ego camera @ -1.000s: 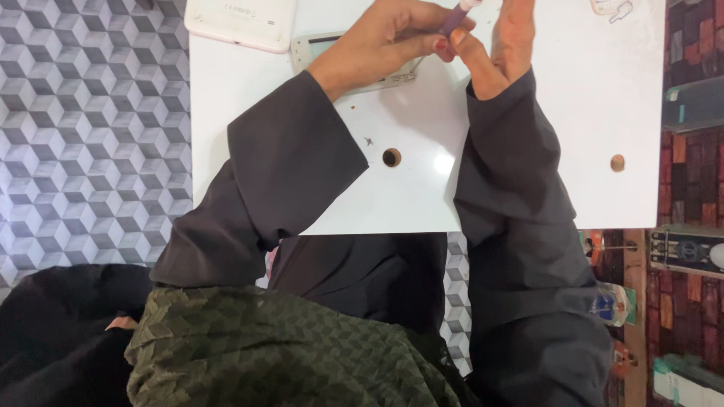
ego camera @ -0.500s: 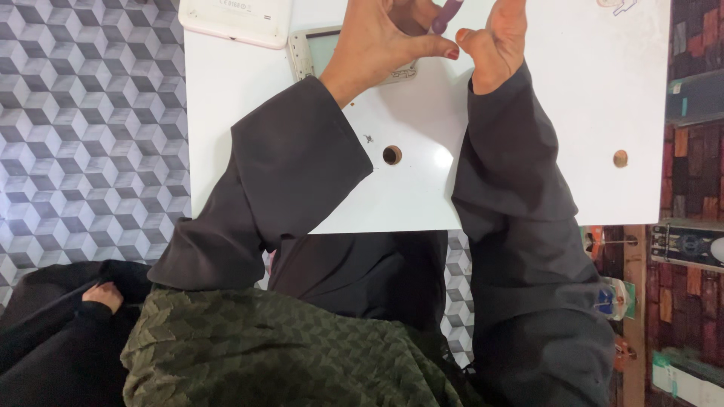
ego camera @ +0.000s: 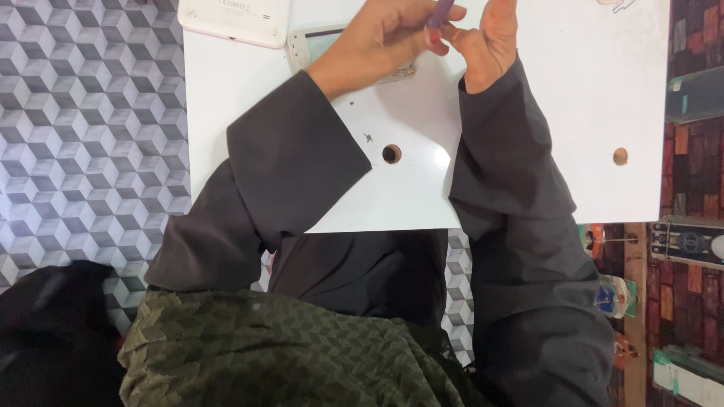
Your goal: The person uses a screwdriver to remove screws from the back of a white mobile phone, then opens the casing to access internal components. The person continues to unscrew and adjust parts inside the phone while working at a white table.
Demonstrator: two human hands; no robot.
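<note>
My left hand [ego camera: 377,41] is curled over a phone [ego camera: 305,47] with a light case that lies flat on the white table [ego camera: 249,113]. Its fingertips pinch a thin purple stick [ego camera: 440,10], whose upper end leaves the frame. My right hand [ego camera: 492,41] stands edge-on beside it, with its thumb against my left fingertips next to the stick. The fingers point away and are cut off by the top edge. Both arms wear dark grey sleeves.
A white tablet-like device [ego camera: 237,16] lies at the table's far left corner. The tabletop has two round holes [ego camera: 391,154], [ego camera: 620,156]. Patterned grey floor lies to the left, and shelves with small items [ego camera: 690,245] stand on the right. Green patterned cloth [ego camera: 286,354] covers my lap.
Both hands have drifted slightly toward the top of the view and closer together. The purple stick has turned more upright.
</note>
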